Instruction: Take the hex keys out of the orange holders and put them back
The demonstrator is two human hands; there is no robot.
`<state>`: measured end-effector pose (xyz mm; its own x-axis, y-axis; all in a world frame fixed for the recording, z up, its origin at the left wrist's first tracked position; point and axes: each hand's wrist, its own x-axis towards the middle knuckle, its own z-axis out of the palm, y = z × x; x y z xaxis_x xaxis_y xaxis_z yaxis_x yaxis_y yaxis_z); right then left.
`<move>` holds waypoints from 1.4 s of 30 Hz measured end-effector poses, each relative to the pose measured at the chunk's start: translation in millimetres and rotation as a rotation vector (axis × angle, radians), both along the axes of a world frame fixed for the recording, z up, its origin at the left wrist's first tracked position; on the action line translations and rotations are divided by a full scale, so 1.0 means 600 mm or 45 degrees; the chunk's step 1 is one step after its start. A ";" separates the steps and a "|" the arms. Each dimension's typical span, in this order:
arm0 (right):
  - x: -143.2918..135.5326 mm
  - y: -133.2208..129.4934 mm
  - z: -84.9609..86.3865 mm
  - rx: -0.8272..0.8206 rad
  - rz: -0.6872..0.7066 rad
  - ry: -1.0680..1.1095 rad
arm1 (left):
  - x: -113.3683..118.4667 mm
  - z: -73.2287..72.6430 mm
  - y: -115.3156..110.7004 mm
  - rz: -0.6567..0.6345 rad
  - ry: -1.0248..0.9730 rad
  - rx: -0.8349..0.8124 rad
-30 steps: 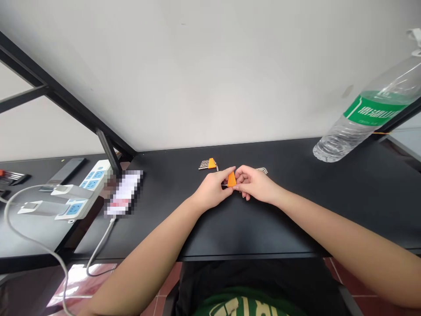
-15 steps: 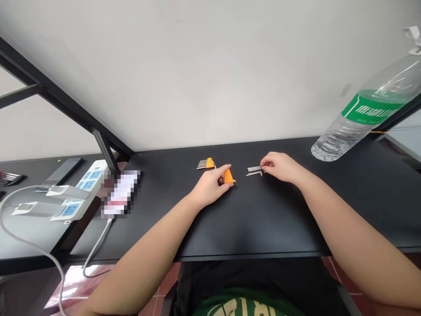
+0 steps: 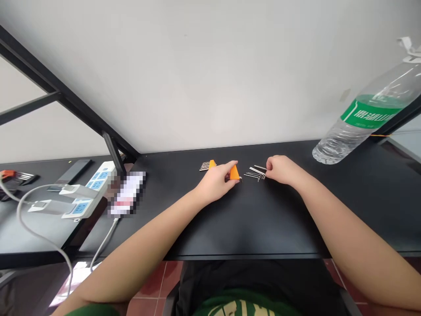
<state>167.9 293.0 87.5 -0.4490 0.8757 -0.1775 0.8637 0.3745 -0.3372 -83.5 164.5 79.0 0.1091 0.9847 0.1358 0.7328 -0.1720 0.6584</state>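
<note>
My left hand [image 3: 215,181] is closed round an orange hex key holder [image 3: 234,173]; a short metal end sticks out at its lower right corner. Behind that hand lies a second orange holder [image 3: 212,163] with several hex keys [image 3: 204,166] in it, partly covered by the hand. To the right, my right hand [image 3: 278,168] pinches a silver hex key [image 3: 259,166], its long arm pointing left. Several loose L-shaped hex keys [image 3: 252,176] lie on the black table just left of and below those fingertips.
A large water bottle [image 3: 342,136] with a green label stands at the right by the wall. On the left are a phone [image 3: 126,195] on a cable, a white power strip [image 3: 95,188] with plugs, a dark flat device [image 3: 74,171] and a black metal frame [image 3: 82,114].
The view has shifted slightly. My right hand now has a hex key lifted apart from the others, and the loose keys lie more spread out. My left hand keeps hold of the orange holder.
</note>
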 end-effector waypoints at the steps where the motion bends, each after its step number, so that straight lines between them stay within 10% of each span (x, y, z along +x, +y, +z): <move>1: 0.001 -0.003 0.001 -0.021 -0.002 0.076 | 0.001 0.000 0.005 0.013 0.001 -0.001; 6: 0.004 -0.021 0.005 -0.294 0.213 0.650 | -0.001 -0.020 0.020 0.047 -0.061 -0.015; 16: -0.022 -0.043 -0.008 0.049 0.573 0.688 | -0.003 -0.017 0.015 0.101 -0.236 -0.076; 34: -0.025 -0.067 0.004 0.263 0.710 0.647 | -0.007 -0.030 0.009 -0.028 -0.227 -0.030; 42: -0.056 -0.092 -0.005 -0.175 0.515 0.887 | 0.009 -0.018 0.002 -0.116 -0.055 0.087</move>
<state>134.4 237.7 84.3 -0.7728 0.6129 0.1650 0.2456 0.5284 -0.8127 -77.8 165.9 68.0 0.1902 0.9592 0.2090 0.6832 -0.2822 0.6735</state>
